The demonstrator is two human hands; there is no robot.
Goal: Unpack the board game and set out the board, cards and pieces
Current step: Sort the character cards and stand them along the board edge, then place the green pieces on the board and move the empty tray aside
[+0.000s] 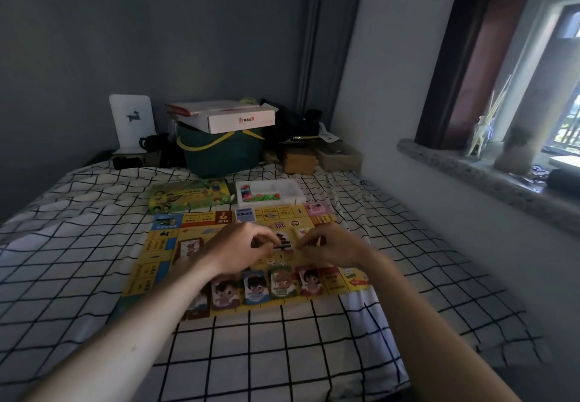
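Mid-setup: game board [157, 263] spread centre frame. Left hand [241, 246] and right hand [332, 244] pinching a small dark item [282, 244], possibly a card stack. Next: squaring, placing down.

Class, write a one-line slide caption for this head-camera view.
Both hands meet over the yellow game board on a checked bedsheet.

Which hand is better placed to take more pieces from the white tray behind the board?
Probably the right hand: the white tray lies straight beyond it. The left hand would reach across.
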